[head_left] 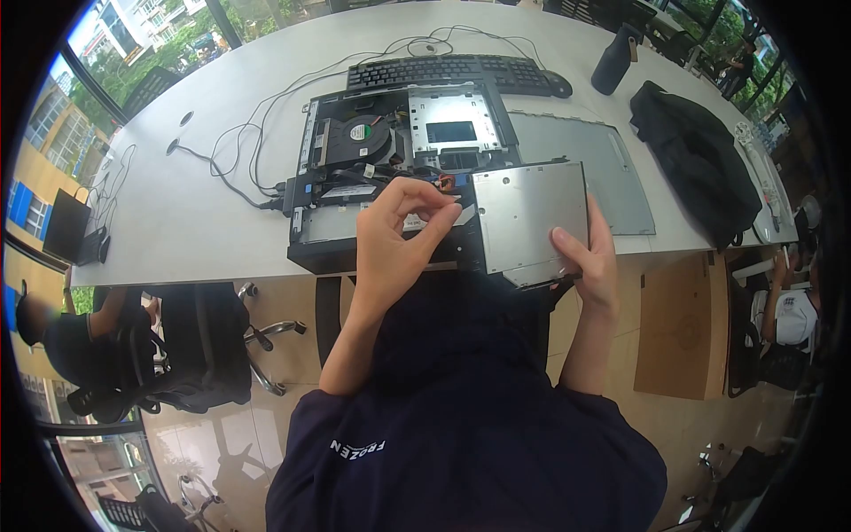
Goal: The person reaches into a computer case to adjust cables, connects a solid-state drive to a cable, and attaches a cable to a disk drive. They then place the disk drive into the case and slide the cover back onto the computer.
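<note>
A flat silver optical drive (530, 217) is gripped at its right edge by my right hand (592, 253), thumb on top and fingers behind it. The drive is tilted over the front right of an opened desktop computer (310, 226). My left hand (396, 232) is closed in a pinch just left of the drive, above the case's front part. Whatever lies between thumb and fingertips is too small to make out. Close to those fingertips are an orange-brown part (448, 183) and dark cables. Inside the case, a round black fan (359, 139) and a silver metal bracket (454, 120) show.
Behind the case lie a black keyboard (434, 73) and a mouse (556, 84). To the right are a grey side panel (612, 168), a dark bottle (613, 62) and a black bag (696, 160). Cables (235, 168) run across the white table (204, 239). Other people sit at both sides.
</note>
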### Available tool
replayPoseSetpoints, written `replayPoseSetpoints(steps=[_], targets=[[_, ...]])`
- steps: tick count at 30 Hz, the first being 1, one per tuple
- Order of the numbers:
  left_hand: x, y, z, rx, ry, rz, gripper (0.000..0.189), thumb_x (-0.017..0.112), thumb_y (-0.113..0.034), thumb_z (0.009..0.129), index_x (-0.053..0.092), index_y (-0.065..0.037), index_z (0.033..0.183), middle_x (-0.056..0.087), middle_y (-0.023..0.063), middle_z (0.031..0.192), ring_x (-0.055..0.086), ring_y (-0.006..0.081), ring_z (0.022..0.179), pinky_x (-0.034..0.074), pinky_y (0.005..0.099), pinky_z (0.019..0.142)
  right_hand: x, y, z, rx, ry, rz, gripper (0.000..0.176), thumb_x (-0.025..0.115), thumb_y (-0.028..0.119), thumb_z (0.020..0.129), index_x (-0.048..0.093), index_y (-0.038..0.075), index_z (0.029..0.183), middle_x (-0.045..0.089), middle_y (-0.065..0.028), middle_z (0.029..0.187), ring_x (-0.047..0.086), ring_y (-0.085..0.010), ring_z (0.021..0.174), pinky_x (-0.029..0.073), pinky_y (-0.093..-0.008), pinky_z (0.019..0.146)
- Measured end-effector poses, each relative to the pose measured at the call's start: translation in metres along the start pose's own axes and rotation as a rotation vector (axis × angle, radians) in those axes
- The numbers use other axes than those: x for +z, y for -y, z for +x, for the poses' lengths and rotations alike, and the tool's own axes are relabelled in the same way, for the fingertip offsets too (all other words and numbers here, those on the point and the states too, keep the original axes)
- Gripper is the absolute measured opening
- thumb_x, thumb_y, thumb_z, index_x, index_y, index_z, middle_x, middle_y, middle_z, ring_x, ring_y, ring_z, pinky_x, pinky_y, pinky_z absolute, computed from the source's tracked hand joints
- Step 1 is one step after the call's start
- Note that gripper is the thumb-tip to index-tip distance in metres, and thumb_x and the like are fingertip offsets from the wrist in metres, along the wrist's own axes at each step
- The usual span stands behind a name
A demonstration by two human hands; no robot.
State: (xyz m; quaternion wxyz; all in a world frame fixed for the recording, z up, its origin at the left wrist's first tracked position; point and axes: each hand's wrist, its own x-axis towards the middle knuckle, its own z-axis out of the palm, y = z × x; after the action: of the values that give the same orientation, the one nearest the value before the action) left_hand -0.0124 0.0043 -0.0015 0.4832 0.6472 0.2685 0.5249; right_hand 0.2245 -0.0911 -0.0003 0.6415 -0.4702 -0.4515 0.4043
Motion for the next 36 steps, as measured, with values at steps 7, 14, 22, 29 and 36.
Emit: replayPoseSetpoints(steps=[7, 14, 22, 29, 36], targets=[[0.0, 0.001, 0.0, 0.094, 0.045, 0.265, 0.014, 0.074, 0.003, 0.09, 0.072, 0.005, 0.104, 0.073, 0.0066, 0.098, 0.065, 0.0104, 0.086, 0.052, 0.0247, 0.081, -0.014, -0.003, 0.003, -0.035, -0.015, -0.033, 0.062, 0.072, 0.017, 0.089, 0.046, -0.007, 0.14, 0.065, -0.0132, 0.108, 0.066, -0.0122, 0.075, 0.051, -0.0236, 0.048], [-0.003, 0.002, 0.002, 0.035, 0.049, 0.111, 0.017, 0.074, 0.003, 0.09, 0.064, 0.004, 0.103, 0.074, 0.0103, 0.098, 0.064, 0.0105, 0.085, 0.05, 0.025, 0.08, -0.013, -0.01, 0.002, -0.099, 0.014, -0.091, 0.065, 0.073, 0.019, 0.088, 0.047, -0.006, 0.142, 0.06, -0.0163, 0.128, 0.057, -0.022, 0.118, 0.043, -0.0341, 0.103], [-0.007, 0.009, 0.002, 0.017, 0.07, 0.049, 0.041, 0.077, 0.004, 0.088, 0.041, -0.005, 0.108, 0.074, 0.0139, 0.096, 0.062, 0.0093, 0.085, 0.047, 0.0236, 0.08, -0.014, -0.009, 0.001, -0.121, 0.049, -0.119, 0.065, 0.074, 0.02, 0.088, 0.048, -0.006, 0.141, 0.059, -0.0167, 0.13, 0.055, -0.024, 0.122, 0.04, -0.0357, 0.108], [-0.008, 0.01, 0.002, 0.004, 0.077, 0.117, 0.049, 0.076, 0.003, 0.088, 0.038, -0.003, 0.119, 0.075, 0.0146, 0.096, 0.063, 0.009, 0.086, 0.047, 0.0228, 0.079, -0.018, -0.009, 0.0, -0.127, 0.074, -0.145, 0.065, 0.075, 0.021, 0.088, 0.048, -0.005, 0.141, 0.059, -0.0156, 0.129, 0.055, -0.0234, 0.12, 0.04, -0.0355, 0.107], [-0.009, 0.008, 0.003, -0.026, 0.069, 0.068, 0.049, 0.076, 0.003, 0.088, 0.04, -0.003, 0.12, 0.075, 0.014, 0.095, 0.063, 0.0084, 0.087, 0.047, 0.0231, 0.08, -0.017, -0.006, 0.0, -0.14, 0.131, -0.221, 0.065, 0.076, 0.02, 0.089, 0.045, -0.004, 0.141, 0.059, -0.0128, 0.125, 0.054, -0.0202, 0.117, 0.042, -0.0346, 0.104]])
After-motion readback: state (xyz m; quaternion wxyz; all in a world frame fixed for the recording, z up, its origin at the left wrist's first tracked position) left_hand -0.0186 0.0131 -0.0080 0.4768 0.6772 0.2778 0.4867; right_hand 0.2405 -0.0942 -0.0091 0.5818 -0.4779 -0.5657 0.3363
